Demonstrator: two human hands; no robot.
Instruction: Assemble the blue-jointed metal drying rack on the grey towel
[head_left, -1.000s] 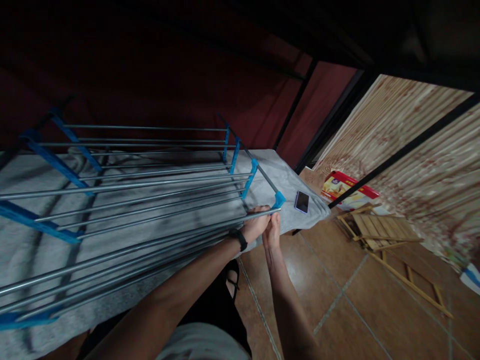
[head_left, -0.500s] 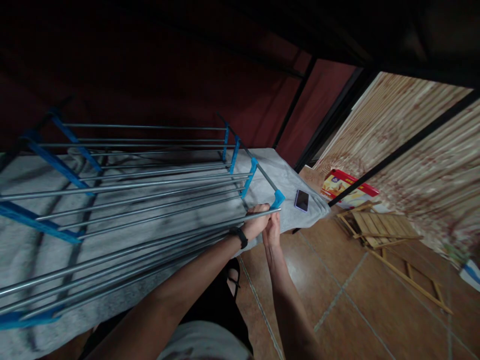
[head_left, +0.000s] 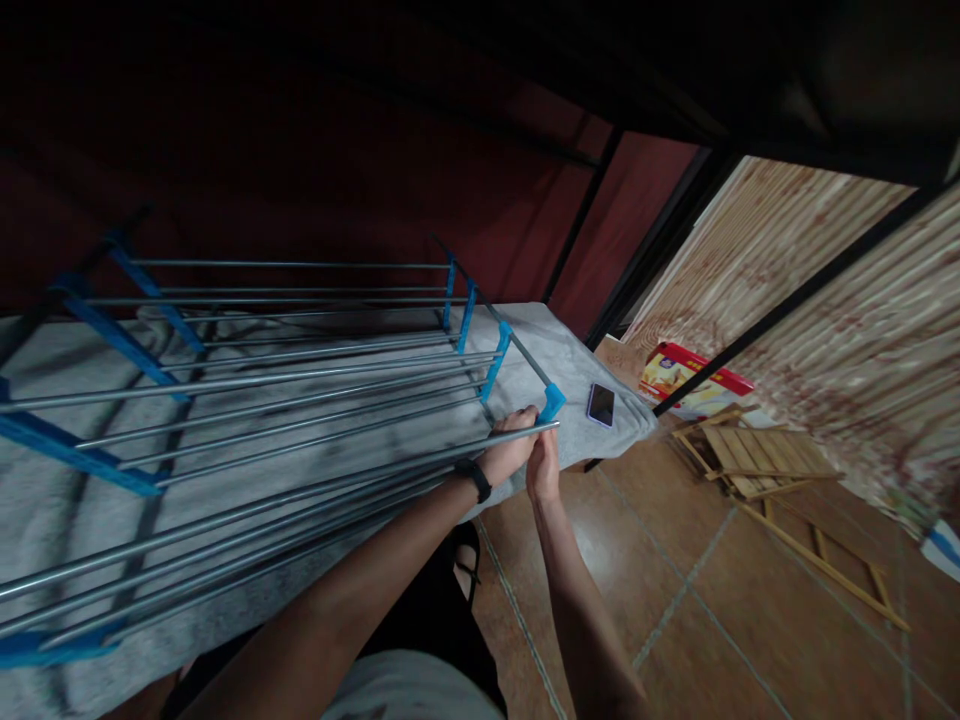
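Note:
A drying rack with grey metal rods (head_left: 315,379) and blue plastic brackets (head_left: 495,362) lies across a grey cloth cover (head_left: 577,345). My left hand (head_left: 511,455), with a black watch at the wrist, is closed around the rack's near right end, below a blue corner piece (head_left: 553,402). The front rod (head_left: 420,458) crosses over that hand, its free end sticking out past my fingers. Pressed in close beside it, my right hand (head_left: 543,470) is closed on the same end, just under the rod's tip. Which parts lie inside my fingers is mostly hidden.
A phone (head_left: 601,405) rests on the cover, right of the rack. On the tiled floor (head_left: 675,600) are a folded wooden chair (head_left: 772,450) and a red and yellow box (head_left: 690,375). Black metal posts (head_left: 795,295) stand around the covered surface, with a dark red wall behind.
The view has shifted slightly. Both hands stay at the same rack corner, with only a slight change in the fingers near the rod's end.

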